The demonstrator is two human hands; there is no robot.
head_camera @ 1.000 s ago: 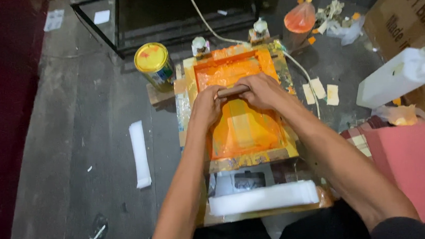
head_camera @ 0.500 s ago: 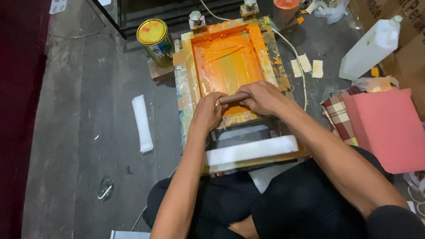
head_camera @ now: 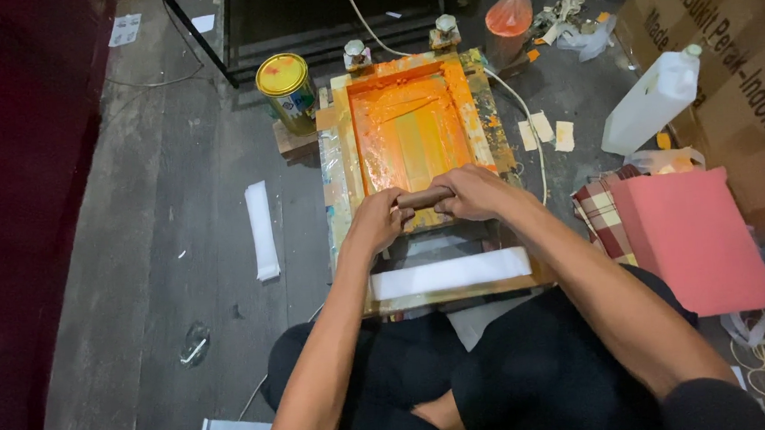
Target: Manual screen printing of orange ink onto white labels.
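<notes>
A: What are the hands doing at the printing frame?

B: Both grasp one brown squeegee handle at the frame's near edge. The left hand is clenched round its left end, the right hand round its right end, knuckles up.

A: And the frame itself?

B: It lies flat on a paint-stained wooden board, its mesh coated in orange ink, with a paler strip down the middle. Just nearer the person than the frame, a white strip lies across the board.

A: What stands around the frame?

B: A yellow-lidded tin sits just beyond its far left corner. A white plastic jug stands well to its right, near a cardboard box. A pink sheet lies to the frame's right, nearer the person, over a checked cloth.
</notes>
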